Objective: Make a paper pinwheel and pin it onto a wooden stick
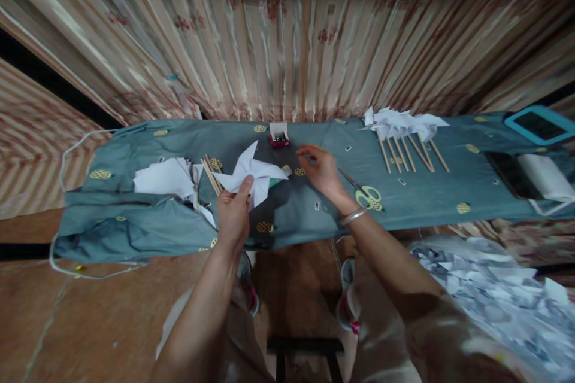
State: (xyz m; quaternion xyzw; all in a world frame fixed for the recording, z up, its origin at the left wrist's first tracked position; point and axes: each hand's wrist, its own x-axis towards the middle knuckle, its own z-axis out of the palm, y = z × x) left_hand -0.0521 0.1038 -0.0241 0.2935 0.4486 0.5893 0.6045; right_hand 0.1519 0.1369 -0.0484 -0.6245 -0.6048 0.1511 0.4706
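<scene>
My left hand (233, 209) is closed on a white paper pinwheel (251, 171), thumb near its centre, above the cloth-covered table. To the right of it, my right hand (318, 169) hovers with thumb and fingertips pinched together; whatever they hold, if anything, is too small to make out. A small open red box (279, 135) with shiny metal bits, perhaps pins, stands just beyond the hands. Partly behind the pinwheel lies a small bottle with a pale cap (286, 170). Wooden sticks (209, 175) lie left of the pinwheel, partly hidden by it.
Scissors with yellow-green handles (368, 196) lie right of my right wrist. Farther right are several pinwheels on sticks (406, 124), a phone (510, 175) and a blue-framed tablet (541, 124). Paper sheets (165, 178) are stacked at left. A heap of white paper pieces (498, 293) sits below right.
</scene>
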